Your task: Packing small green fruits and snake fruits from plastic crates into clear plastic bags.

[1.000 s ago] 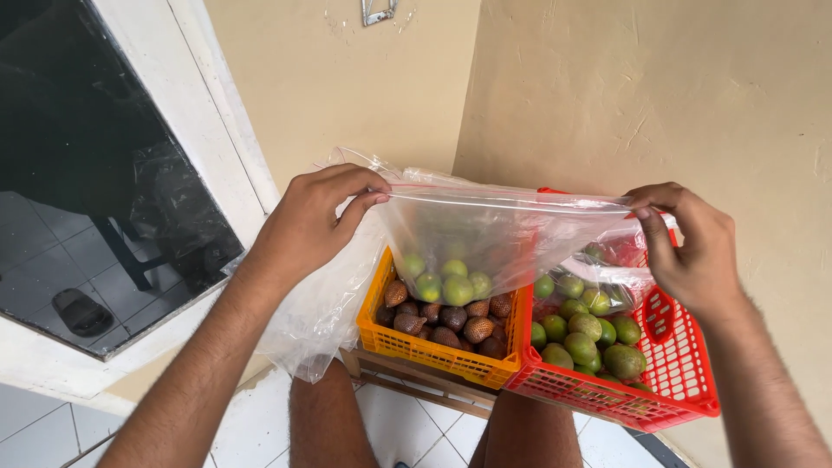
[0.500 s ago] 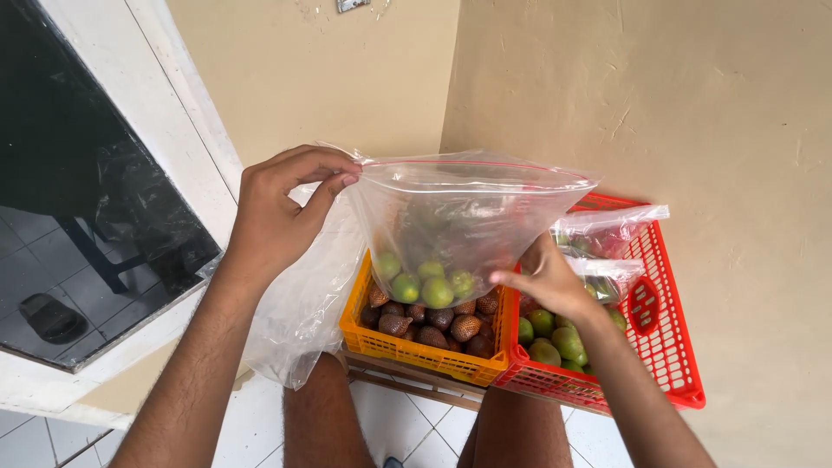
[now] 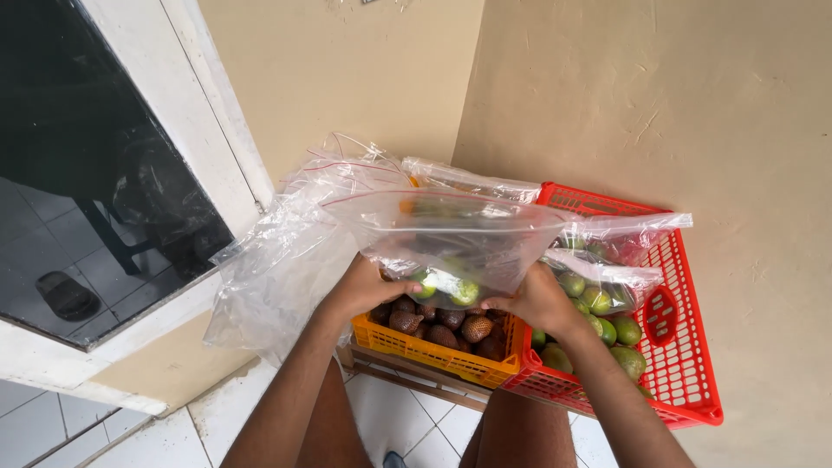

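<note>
My left hand (image 3: 362,290) and my right hand (image 3: 536,301) both grip the bottom of a clear plastic zip bag (image 3: 451,234), held up above two baskets. A few green limes (image 3: 446,286) lie inside the bag near my fingers. Below sits an orange basket (image 3: 416,348) of brown scaly snake fruit (image 3: 451,328). To its right a red basket (image 3: 689,347) holds green limes (image 3: 607,322) and more plastic bags.
Crumpled clear plastic bags (image 3: 277,269) spill over the left side of the orange basket. Beige walls meet in a corner behind. A dark glass door with a white frame (image 3: 208,130) stands at left. My knees and white floor tiles (image 3: 407,425) show below.
My left hand dropped from the bag's top edge to its bottom. My right hand moved in under the bag. The bag now lies more level, its mouth facing away.
</note>
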